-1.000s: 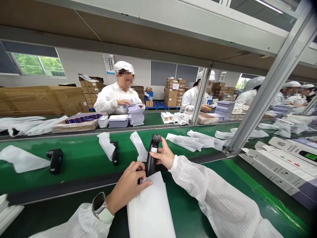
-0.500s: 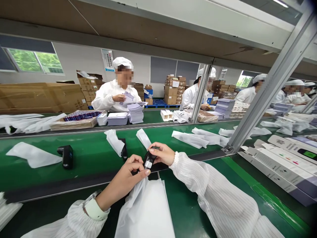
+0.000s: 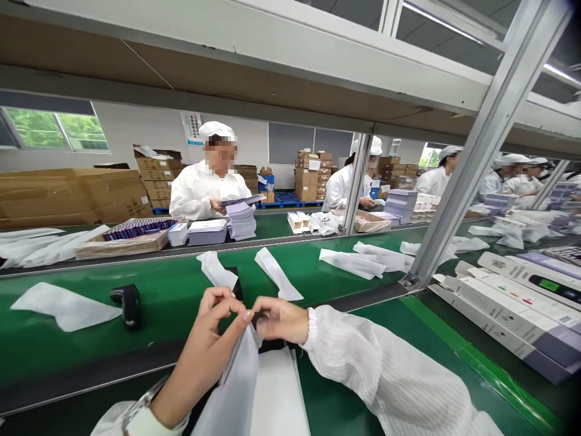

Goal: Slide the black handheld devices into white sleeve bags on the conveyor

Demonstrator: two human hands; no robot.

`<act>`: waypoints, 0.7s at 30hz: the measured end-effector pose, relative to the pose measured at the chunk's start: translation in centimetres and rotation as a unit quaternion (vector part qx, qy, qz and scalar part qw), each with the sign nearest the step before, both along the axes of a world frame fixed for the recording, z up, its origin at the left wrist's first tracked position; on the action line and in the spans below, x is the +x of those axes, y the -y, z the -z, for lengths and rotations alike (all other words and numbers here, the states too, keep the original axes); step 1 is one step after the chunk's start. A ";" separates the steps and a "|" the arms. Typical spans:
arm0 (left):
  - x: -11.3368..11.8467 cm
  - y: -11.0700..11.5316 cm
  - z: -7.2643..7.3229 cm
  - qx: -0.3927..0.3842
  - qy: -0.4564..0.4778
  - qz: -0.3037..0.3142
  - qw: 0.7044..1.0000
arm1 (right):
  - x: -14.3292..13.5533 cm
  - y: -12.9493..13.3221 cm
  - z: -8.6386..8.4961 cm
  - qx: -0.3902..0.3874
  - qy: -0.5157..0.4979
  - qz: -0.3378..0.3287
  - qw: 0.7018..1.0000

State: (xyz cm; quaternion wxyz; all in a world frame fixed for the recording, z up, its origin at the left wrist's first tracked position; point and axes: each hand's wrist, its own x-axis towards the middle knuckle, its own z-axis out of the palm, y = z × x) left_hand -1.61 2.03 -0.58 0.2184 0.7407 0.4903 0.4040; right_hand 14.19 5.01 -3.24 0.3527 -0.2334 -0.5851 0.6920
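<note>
My left hand pinches the top edge of a thin white sleeve, which hangs down toward me. Close against it, my right hand has its fingers closed at the sleeve's mouth; a small dark part shows between them, and the rest of that item is hidden. Beneath lies a stack of flat white sleeves. Beyond my hands, a white sleeve partly covers a black device. Another black device lies on the green belt at left beside a white sleeve.
A slanted metal post stands at right, near printed boxes. More white sleeves lie on the belt. Across it, a person handles purple sheets beside an open carton. A shelf spans overhead.
The black device in my right hand has gone down, now mostly hidden behind my fingers and the sleeve. My hands are closer together, and the view has tilted up slightly.
</note>
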 end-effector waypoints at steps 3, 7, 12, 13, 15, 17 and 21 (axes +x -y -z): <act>-0.2 -0.1 -0.1 -0.004 0.010 -0.011 1.000 | 0.0 1.0 0.3 0.014 -0.010 -0.104 0.994; -0.4 -0.3 0.2 -0.007 0.020 -0.014 1.000 | -0.7 2.2 0.5 0.059 0.089 -0.119 0.987; -0.1 -0.2 0.9 -0.022 0.043 -0.009 0.999 | 2.3 -0.9 -2.4 0.148 0.259 0.214 0.930; 0.0 -0.2 1.2 -0.040 0.031 0.002 0.999 | 4.1 -2.1 -3.1 0.143 0.305 0.342 0.877; 0.0 -0.3 1.9 -0.105 -0.031 0.053 0.993 | 8.4 -4.4 -4.2 0.115 0.369 0.530 0.755; 0.0 -0.5 2.7 -0.177 -0.109 0.109 0.972 | 12.5 -6.2 -4.1 0.060 0.432 0.620 0.652; -0.3 -1.0 3.4 -0.269 -0.162 0.163 0.935 | 17.3 -7.0 -1.8 0.015 0.497 0.647 0.578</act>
